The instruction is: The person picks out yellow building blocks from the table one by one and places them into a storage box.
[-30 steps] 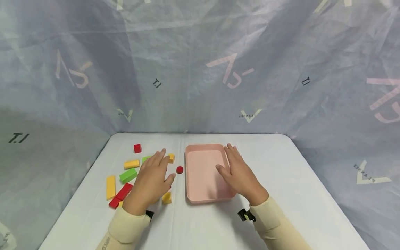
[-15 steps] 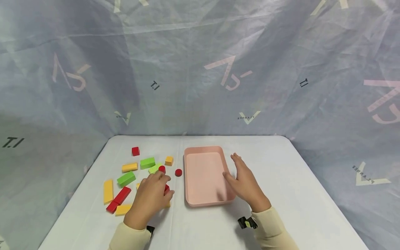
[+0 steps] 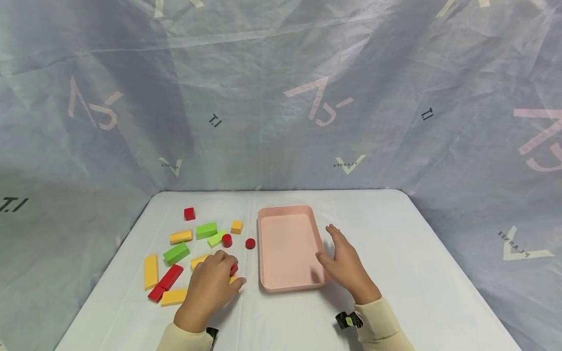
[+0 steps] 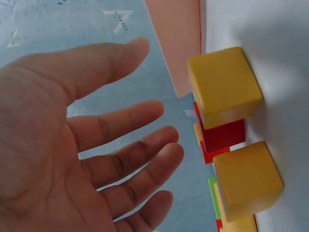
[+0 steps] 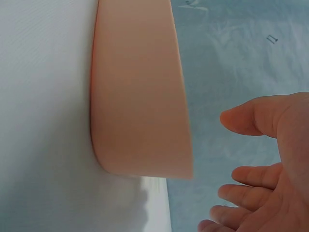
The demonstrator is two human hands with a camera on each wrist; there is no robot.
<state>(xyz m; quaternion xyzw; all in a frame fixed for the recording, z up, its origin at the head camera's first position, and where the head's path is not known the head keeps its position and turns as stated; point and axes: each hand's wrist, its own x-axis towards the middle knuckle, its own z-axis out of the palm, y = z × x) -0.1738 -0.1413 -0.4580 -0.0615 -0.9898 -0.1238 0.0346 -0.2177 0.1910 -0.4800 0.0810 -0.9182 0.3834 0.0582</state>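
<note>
My left hand hovers over the near side of a group of coloured blocks, its fingers relaxed and apart. In the left wrist view a yellow cube sits just beyond its fingertips. A red block shows behind that cube, and a second yellow block stands close by. In the head view the hand partly covers the red block and a yellow one. My right hand is held beside the right wall of a shallow pink tray, thumb spread from the fingers, with nothing in it.
Left of the tray lie green blocks, a red bar, yellow bars and a red cube. Red round pieces are near the tray's left wall. A grey sheet hangs behind the white table.
My left hand has come down and nearer, uncovering the green blocks behind it, its fingers more bent. The right hand has drawn back from over the tray to beside its right edge.
</note>
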